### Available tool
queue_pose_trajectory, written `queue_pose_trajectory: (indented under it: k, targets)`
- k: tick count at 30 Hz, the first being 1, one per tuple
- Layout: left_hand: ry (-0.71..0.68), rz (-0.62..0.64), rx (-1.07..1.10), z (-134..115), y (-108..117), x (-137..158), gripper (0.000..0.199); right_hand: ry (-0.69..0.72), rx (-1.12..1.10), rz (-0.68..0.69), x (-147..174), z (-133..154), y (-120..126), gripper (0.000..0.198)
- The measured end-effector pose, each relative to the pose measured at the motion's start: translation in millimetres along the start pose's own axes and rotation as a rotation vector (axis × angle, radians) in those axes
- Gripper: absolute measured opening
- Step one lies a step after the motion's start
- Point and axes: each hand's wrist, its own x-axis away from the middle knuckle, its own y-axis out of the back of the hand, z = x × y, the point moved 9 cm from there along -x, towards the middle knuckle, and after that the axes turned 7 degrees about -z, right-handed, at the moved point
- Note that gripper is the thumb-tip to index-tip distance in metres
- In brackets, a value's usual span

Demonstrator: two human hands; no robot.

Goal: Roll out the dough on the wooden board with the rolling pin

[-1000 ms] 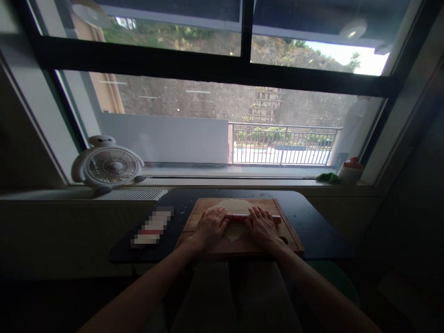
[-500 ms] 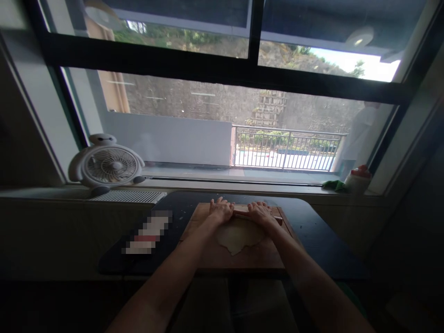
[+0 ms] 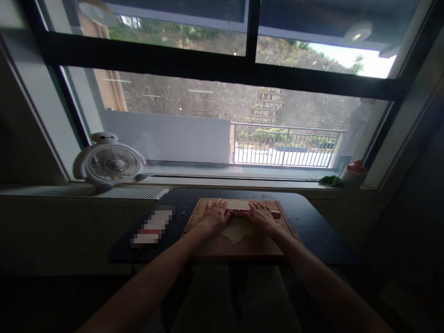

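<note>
A rolling pin [image 3: 239, 212] lies crosswise on a flat sheet of pale dough [image 3: 237, 230]. My left hand [image 3: 216, 214] rests over the pin's left part, fingers pointing away and thumb at the near side. Over its right part lies my right hand [image 3: 261, 216], held the same way, and the pin's right end sticks out past it. Both palms hide much of the pin. Dough shows on the far side and on the near side of the pin, with an uneven near edge. Beneath it is a wooden board [image 3: 256, 249].
The board sits on a dark table [image 3: 322, 240]. A blurred-out pale item [image 3: 154, 226] lies at the table's left. A white fan [image 3: 114, 162] stands by the window at left; a green cloth [image 3: 330, 180] and a white bottle [image 3: 354, 173] are on the sill at right.
Both hands and the rolling pin have come nearer to me over the dough, so more dough shows beyond the pin and less in front. The camera view has shifted slightly.
</note>
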Motion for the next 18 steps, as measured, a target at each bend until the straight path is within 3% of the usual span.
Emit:
queue_pose_trajectory:
  k: [5,8,13,18]
  targets:
    - [0.113,0.094,-0.011,10.3,-16.9,-60.2,0.040,-0.080,0.042,0.016,-57.6,-13.5,-9.1,0.048]
    - [0.119,0.113,-0.006,12.5,-22.4,-69.1,0.039,-0.100,0.055,0.015,-66.7,-14.0,-12.3,0.047]
    - [0.048,0.056,0.009,2.9,-4.6,-29.9,0.040,-0.040,0.042,-0.019,-23.1,-3.8,-1.1,0.045]
    - [-0.138,-0.089,0.012,-19.3,21.5,27.9,0.041,0.044,0.020,-0.123,34.5,10.6,25.0,0.041]
